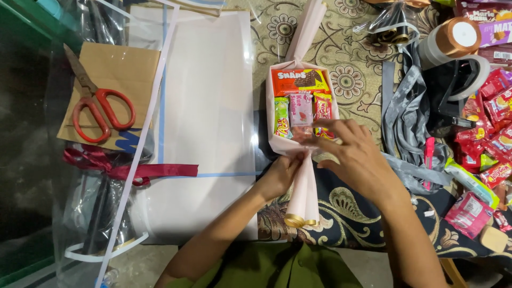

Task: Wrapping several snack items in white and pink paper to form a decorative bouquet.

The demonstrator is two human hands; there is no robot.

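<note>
A pink paper wrap (308,32) shaped like a big candy lies in the middle, its open centre holding several snack packets (300,101): an orange box on top, then green, pink and red ones. My left hand (280,176) pinches the wrap's near neck, just above a gold ribbon (298,220) tied round the lower tail. My right hand (354,152) reaches over the near edge of the pocket, fingers touching a clear-wrapped item among the packets; whether it grips that item I cannot tell.
Red-handled scissors (98,109) lie on brown cardboard (125,69) at the left, above a dark red ribbon (128,169). A clear plastic sheet (208,106) covers the centre-left. Grey ribbon (408,106), ribbon rolls (458,37) and loose red snack packets (493,133) crowd the right.
</note>
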